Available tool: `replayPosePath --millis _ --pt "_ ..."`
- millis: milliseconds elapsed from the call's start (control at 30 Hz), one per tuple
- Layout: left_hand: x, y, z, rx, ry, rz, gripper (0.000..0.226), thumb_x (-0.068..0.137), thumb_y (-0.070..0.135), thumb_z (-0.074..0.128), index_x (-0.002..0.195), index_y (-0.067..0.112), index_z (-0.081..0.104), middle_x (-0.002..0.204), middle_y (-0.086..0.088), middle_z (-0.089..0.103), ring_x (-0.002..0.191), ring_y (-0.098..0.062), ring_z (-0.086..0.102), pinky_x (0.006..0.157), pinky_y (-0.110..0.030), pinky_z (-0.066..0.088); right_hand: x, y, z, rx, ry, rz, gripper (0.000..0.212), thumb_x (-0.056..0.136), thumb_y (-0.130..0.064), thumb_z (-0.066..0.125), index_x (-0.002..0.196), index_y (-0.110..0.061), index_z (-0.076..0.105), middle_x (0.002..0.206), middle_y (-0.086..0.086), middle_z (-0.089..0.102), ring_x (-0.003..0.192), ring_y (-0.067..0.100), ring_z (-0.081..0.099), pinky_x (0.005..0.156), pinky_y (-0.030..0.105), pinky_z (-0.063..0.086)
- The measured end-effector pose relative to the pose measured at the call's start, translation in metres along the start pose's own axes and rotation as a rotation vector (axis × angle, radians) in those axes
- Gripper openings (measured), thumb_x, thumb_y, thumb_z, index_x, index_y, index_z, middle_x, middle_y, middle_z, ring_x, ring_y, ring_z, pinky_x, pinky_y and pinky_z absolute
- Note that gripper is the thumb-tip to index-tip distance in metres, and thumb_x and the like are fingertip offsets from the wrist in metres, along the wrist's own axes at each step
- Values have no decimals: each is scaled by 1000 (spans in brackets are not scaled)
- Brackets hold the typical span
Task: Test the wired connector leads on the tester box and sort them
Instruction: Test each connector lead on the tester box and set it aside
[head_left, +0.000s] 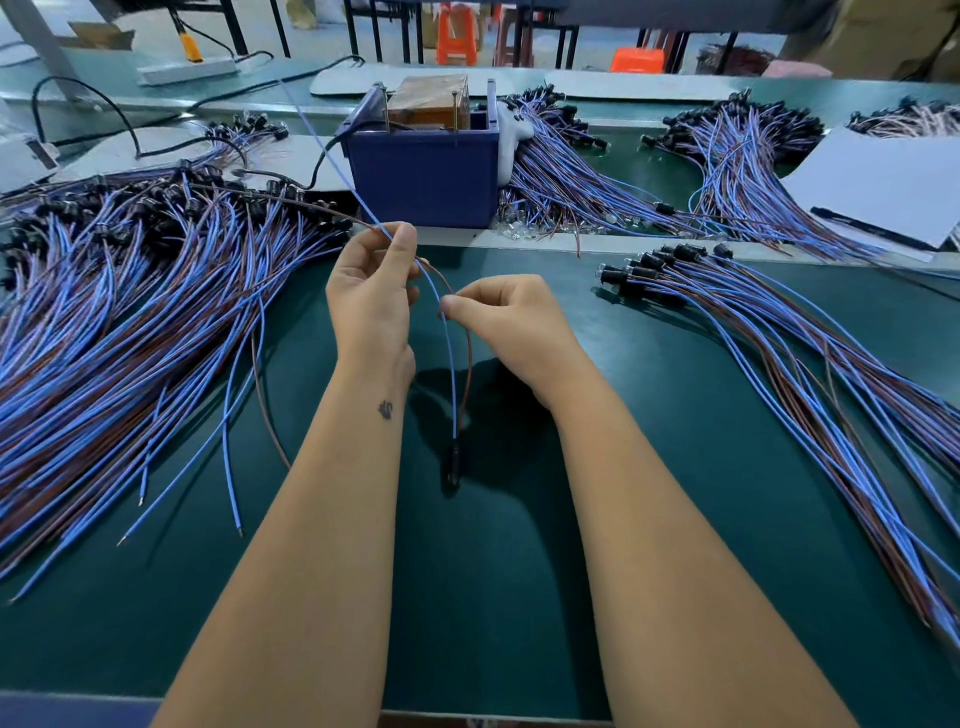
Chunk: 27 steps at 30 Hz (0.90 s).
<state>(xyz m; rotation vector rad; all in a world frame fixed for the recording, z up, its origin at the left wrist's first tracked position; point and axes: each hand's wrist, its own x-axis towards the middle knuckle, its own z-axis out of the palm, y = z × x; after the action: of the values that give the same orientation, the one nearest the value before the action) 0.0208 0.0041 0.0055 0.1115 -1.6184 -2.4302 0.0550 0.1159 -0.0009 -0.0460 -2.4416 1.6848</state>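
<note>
The 2 forearms reach in from the near edge over the dark green tabletop (493, 597), and between them hangs 1 lead (453, 374): a blue wire and a brown wire joined at a black connector (451, 462) that dangles low, just above or on the mat; which, I cannot tell.

By size, the biggest mass is the left pile (130, 312) of blue-and-brown leads with black connectors, spread wide across that side. On the right lies a smaller, neater bundle (779, 364), its connectors lined up at the far end. More heaps (571, 176) sit beyond, beside the blue tester box (423, 176), which stands at the far middle of the tabletop with upright pins and a brownish block inside.

The left hand (371, 291) pinches both wires up high near the box; the blue wire runs on past it toward the pins. The right hand (498, 317) pinches the blue wire lower down.

Judging by the piles, sorting looks well under way but far from finished: the left pile, probably untested, clearly outweighs the right bundle. This lead seems to be mid-test.
</note>
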Motion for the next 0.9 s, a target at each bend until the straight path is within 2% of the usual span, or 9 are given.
replayPosePath --millis 67,133,233,300,433,567,667,767,900 --pt "0 2 -1 -43 3 -30 20 93 20 66 75 27 61 60 15 59 60 -2 57 60 -19 41 0 0 0 -58 -13 -9 16 86 -20 70 70 -19 71 58 -13 63 56 -2 51 58 14 42" --pt "-1 4 -1 -69 -12 -61 19 94 24 65 76 28 59 61 13 62 63 -3 60 62 -19 42 1 1 1 -130 29 -26 22 87 -20 68 66 -24 65 48 -18 55 48 -2 45 52 15 38" --pt "-3 5 0 -83 -35 -66 19 95 26 64 77 28 59 69 12 66 71 -5 64 65 -20 43 1 0 0 -105 77 -26 21 88 -19 64 68 -16 67 42 -18 47 45 1 41 51 17 33" --pt "-3 5 0 -75 -45 -54 18 96 26 63 78 28 60 72 12 68 76 -5 64 67 -21 44 -1 -1 0 -48 89 -23 21 88 -20 63 74 -5 70 46 -12 46 48 3 37 54 22 34" --pt "-3 5 0 -59 -54 -43 11 97 27 60 86 29 62 78 14 71 81 -4 63 70 -21 43 -3 -4 0 -5 85 -35 18 87 -20 66 78 -6 72 64 9 62 60 7 48 63 27 44" --pt "-2 6 -1 -108 -80 -85 18 100 31 53 85 28 63 81 10 72 78 -6 64 68 -23 42 2 0 -1 -95 204 -28 14 90 -22 63 81 -15 72 51 -12 52 53 4 44 57 25 37" --pt "-1 7 -1 -142 -139 -182 29 103 35 44 84 24 63 77 8 72 71 -7 64 62 -22 42 1 1 -4 -175 390 -90 13 95 -24 56 89 -22 68 59 -11 53 61 13 50 59 28 37" --pt "0 2 4 23 -201 -219 31 104 32 41 82 23 61 73 8 72 66 -6 63 59 -22 40 -2 -4 -7 48 526 -120 18 92 -16 50 87 -27 62 65 -9 58 65 17 56 63 33 46" --pt "-5 -9 8 446 -310 -64 27 102 25 47 84 22 68 77 8 69 64 -1 59 62 -16 43 -3 -9 -14 296 738 -139 25 91 -26 47 73 -16 61 68 -4 55 65 15 52 62 30 40"
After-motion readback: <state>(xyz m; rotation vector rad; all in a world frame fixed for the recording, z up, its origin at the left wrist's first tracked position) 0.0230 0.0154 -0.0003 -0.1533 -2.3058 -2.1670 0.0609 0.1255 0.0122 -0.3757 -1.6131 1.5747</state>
